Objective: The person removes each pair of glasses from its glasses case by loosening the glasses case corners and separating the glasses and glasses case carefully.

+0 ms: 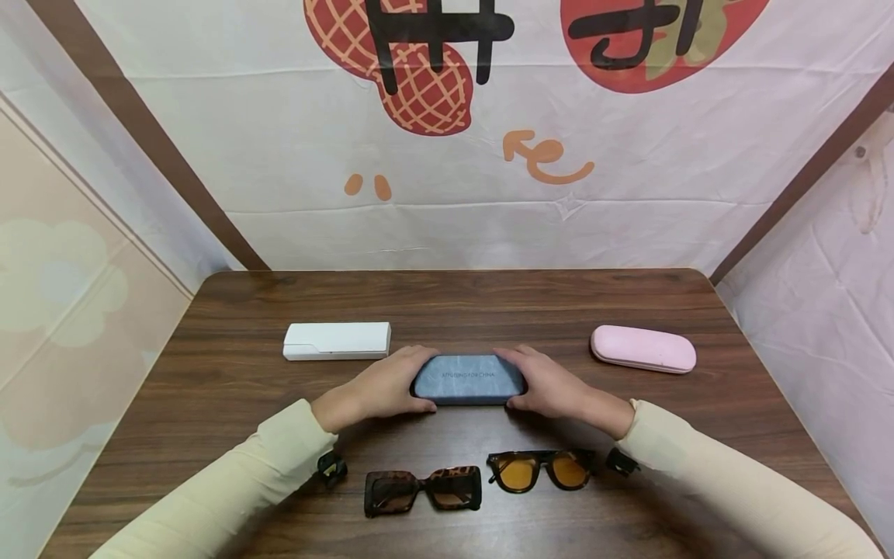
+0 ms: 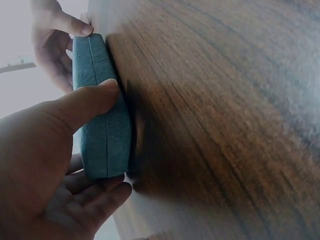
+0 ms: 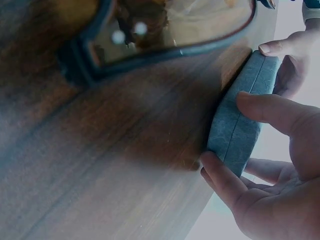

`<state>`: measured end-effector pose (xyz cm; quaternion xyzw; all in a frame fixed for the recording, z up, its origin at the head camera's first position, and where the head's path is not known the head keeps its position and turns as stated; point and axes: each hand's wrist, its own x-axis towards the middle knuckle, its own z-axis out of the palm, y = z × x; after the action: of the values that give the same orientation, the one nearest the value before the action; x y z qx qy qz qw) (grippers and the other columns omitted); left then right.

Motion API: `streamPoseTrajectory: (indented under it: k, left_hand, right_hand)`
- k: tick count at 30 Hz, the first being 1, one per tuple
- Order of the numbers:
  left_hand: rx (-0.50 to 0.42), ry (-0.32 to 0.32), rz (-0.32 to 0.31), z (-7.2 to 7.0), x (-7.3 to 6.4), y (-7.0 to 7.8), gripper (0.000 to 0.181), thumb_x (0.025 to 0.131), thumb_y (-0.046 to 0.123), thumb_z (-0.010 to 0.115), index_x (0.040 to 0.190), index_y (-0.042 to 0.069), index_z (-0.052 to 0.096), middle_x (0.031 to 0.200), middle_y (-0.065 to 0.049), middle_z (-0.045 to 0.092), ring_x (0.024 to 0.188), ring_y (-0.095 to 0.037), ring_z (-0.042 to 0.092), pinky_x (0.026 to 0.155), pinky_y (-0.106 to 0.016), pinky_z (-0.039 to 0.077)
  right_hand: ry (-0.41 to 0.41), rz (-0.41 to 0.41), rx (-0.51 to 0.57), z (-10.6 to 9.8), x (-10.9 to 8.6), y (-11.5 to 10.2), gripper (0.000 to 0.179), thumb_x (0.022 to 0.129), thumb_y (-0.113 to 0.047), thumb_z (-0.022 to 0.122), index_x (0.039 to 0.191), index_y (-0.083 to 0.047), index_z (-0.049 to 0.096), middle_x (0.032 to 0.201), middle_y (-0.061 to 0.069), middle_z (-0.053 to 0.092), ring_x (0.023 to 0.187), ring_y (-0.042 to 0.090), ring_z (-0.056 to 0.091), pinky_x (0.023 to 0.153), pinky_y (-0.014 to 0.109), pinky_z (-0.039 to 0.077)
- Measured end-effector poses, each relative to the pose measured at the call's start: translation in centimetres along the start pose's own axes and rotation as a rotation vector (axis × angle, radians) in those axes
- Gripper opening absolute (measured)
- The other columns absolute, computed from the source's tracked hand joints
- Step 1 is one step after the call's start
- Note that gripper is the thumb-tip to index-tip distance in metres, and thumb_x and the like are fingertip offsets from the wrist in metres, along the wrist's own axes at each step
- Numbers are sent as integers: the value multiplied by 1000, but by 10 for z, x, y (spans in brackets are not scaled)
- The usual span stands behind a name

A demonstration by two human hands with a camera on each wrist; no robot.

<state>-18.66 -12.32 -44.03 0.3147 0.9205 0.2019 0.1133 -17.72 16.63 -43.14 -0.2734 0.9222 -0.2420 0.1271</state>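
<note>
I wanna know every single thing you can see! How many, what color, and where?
Blue-grey case: one, blue-grey, between both hands
White case: one, white, back left on the table
Pink case: one, pink, back right
Tortoiseshell sunglasses: one pair, brown, front middle
Yellow-lensed glasses: one pair, black-framed, right of the sunglasses
Table: one, brown, underneath
Printed backdrop: one, mostly white, behind
Black gadgets: two, black, one by each wrist
Sleeves: two, cream, on both arms
Left hand: one, bare, case's left end
Right hand: one, bare, case's right end
</note>
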Motion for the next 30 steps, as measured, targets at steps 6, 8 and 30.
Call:
streamPoseTrajectory:
  k: [6, 8, 30]
  left_hand:
    - [0, -2, -13, -4, 2, 0, 83, 85, 36, 85, 148, -1, 46, 144, -17, 54, 133, -32, 50, 107, -48, 43]
    - [-3, -6, -15, -6, 4, -1, 83, 85, 36, 84, 148, -1, 45, 144, -17, 54, 133, -32, 50, 107, -48, 43]
    - [9, 4, -43, -21, 28, -13, 85, 86, 34, 83, 151, -2, 42, 147, -18, 51, 134, -31, 49, 107, -49, 43]
  right_hand:
    - [10, -10, 6, -4, 3, 1, 82, 80, -9, 86, 150, 1, 45, 138, 22, 55, 123, 33, 56, 100, 48, 48]
    - [13, -18, 3, -6, 4, 1, 82, 80, -9, 86, 150, 3, 45, 138, 22, 55, 123, 33, 56, 100, 48, 48]
    - [2, 9, -15, -24, 28, 7, 80, 86, -7, 82, 153, 2, 40, 140, 24, 52, 126, 35, 54, 99, 48, 49]
